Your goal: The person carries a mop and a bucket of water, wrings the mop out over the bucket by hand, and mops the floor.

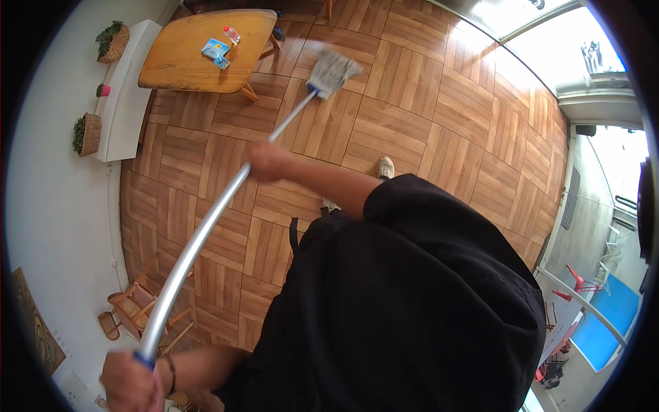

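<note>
A string mop [333, 70] with grey-white strands rests on the wood-patterned floor [405, 123], its strands fanned out beyond my feet. Its long silver handle [199, 240] slants up toward the lower left. Low on the left, my left hand [130, 383], with a dark band at the wrist, is closed around the handle's blue-capped top end. My right hand [268, 162] grips the handle farther down, about midway to the blue socket [313, 90]. Both hands look slightly blurred.
A wooden table [206, 31] at the far left carries a blue packet [215, 49] and a small bottle [232, 34]. Beside it, a white ledge [127, 103] holds potted plants. A wooden chair [134, 302] stands at lower left. Glass doors [583, 55] line the right.
</note>
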Demonstrator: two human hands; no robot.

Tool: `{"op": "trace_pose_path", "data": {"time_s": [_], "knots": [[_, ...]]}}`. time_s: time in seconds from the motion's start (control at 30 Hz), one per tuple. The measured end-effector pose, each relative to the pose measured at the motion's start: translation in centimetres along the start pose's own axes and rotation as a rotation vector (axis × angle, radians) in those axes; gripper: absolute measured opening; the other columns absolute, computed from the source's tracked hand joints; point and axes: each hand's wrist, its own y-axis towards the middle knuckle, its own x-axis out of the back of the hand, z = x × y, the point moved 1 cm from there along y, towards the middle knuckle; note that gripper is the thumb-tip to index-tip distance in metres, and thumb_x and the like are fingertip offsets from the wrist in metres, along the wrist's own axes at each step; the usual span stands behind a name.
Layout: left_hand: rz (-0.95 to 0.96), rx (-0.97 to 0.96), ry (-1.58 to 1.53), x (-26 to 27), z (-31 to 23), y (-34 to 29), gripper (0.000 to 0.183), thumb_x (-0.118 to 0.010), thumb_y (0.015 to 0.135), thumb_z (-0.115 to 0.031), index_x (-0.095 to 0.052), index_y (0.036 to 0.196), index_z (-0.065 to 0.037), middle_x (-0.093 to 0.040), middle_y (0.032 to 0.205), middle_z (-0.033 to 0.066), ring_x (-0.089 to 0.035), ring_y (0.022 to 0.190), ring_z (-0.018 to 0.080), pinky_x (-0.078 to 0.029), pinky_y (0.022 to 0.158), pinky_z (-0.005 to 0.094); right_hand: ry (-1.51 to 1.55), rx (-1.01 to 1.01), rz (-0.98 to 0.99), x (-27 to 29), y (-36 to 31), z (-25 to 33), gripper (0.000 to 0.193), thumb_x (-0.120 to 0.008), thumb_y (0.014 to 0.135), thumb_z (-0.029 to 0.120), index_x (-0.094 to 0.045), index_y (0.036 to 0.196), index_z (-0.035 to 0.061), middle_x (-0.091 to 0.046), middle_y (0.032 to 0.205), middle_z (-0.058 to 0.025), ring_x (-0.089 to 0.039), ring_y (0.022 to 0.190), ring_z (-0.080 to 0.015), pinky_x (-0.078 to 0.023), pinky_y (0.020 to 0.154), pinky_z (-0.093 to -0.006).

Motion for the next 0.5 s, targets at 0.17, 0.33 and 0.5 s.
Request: {"op": "trace_pose_path", "data": {"time_s": [0.17,0.33,0.5], "knots": [[-0.036,-0.103,0.059,-0.6,-10.9,1.5,0.030,-0.034,0.097,-0.031,-0.047,0.091,-0.005,-0.043,0.062,0.0033,-0.041,0.046,0.0136,-0.038,0.041,0.0295,0.273,0.378,0.226,-6.7,-2.4,10.3,0.040,-0.062,0.078,0.046,-0.069,0.073,0.0068,-0.065,0.071,-0.0152,-0.065,0.071,-0.0334,-0.053,0.065,-0.0429],[-0.238,-0.077,0.166,-0.9,-13.4,-1.8,0.035,-0.026,0.099,-0.035,-0.040,0.082,-0.008,-0.037,0.060,0.0024,-0.036,0.046,0.0122,-0.034,0.043,0.0280,0.128,0.367,0.192,-9.0,-3.9,10.5,0.036,-0.065,0.076,0.039,-0.066,0.069,0.0044,-0.063,0.066,-0.0162,-0.063,0.067,-0.0355,-0.052,0.061,-0.0436],[-0.237,-0.082,0.147,-3.1,-12.0,-3.6,0.029,-0.029,0.099,-0.029,-0.036,0.077,-0.011,-0.034,0.059,0.0002,-0.033,0.044,0.0105,-0.033,0.046,0.0279,0.099,0.248,0.185,-6.2,-8.0,6.9,0.023,-0.062,0.074,0.028,-0.066,0.070,0.0056,-0.063,0.068,-0.0168,-0.063,0.068,-0.0358,-0.052,0.062,-0.0424]]}}
